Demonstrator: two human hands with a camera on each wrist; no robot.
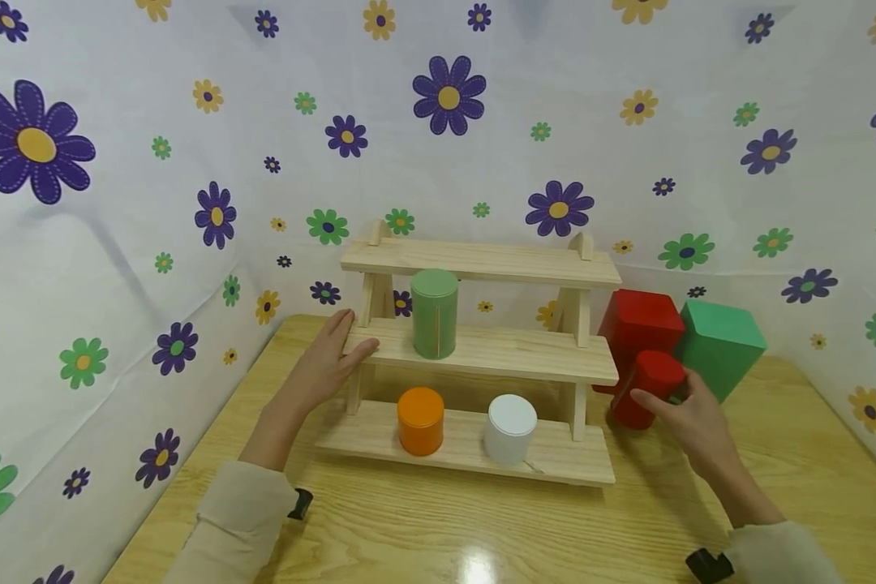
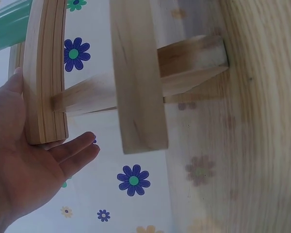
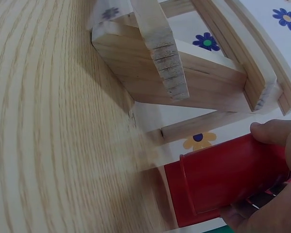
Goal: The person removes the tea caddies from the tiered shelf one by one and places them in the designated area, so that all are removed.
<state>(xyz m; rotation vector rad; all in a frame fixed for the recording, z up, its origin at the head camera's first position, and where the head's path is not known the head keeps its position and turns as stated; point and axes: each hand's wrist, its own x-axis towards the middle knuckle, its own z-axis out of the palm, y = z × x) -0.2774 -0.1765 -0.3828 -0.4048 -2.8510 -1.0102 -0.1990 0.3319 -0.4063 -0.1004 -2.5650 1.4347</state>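
Observation:
My right hand (image 1: 697, 422) grips a red cylindrical canister (image 1: 648, 389), thumb on one side and fingers round the other. The right wrist view shows the red canister (image 3: 233, 172) tilted, its end near the tabletop. My left hand (image 1: 323, 361) rests at the left end of a three-tier wooden shelf (image 1: 511, 353), thumb over the middle board. In the left wrist view, the left hand's fingers (image 2: 75, 153) extend loosely past the board's end. A tall green canister (image 1: 435, 315) stands on the middle tier. An orange canister (image 1: 420, 422) and a white canister (image 1: 510, 430) stand on the bottom tier.
Right of the shelf, a red box (image 1: 638, 320) and a green box (image 1: 723, 341) stand side by side behind the red canister. The wooden table (image 1: 423, 527) extends in front. A white cloth with printed flowers (image 1: 482, 162) hangs behind and at both sides.

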